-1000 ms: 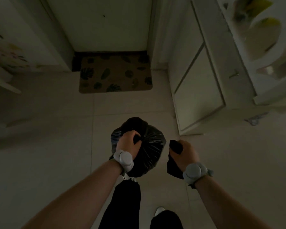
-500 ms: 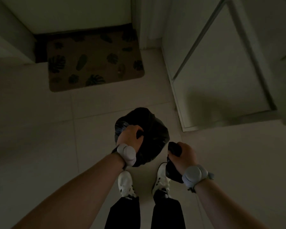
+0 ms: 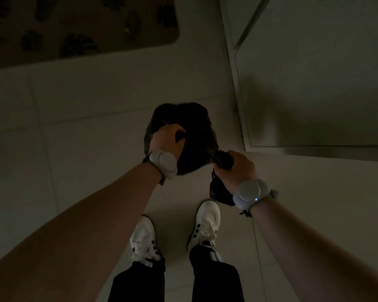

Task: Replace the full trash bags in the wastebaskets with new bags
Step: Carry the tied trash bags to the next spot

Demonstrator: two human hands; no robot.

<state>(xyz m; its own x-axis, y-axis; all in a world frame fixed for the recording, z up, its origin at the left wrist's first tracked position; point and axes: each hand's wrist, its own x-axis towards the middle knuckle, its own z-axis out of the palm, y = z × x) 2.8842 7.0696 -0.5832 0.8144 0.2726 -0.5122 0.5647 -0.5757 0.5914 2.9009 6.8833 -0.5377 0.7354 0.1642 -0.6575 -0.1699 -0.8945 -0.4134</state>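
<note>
A full black trash bag [image 3: 196,136] hangs over the tiled floor in front of my feet. My left hand [image 3: 167,138] grips its gathered top. My right hand [image 3: 236,168] grips a dark bunched piece of black plastic [image 3: 219,192] that hangs below the fist, right beside the full bag; whether it joins the bag I cannot tell. No wastebasket is in view. The room is dim.
A brown doormat with dark leaf prints [image 3: 81,29] lies on the floor at the upper left. A white cabinet [image 3: 314,73] stands close on the right, its corner near my right hand. My white shoes [image 3: 205,223] stand just below the bag.
The view has tilted down and drawn nearer to the floor, so mat and cabinet slid up and my shoes appeared. Both hands came closer together, still holding the black plastic.
</note>
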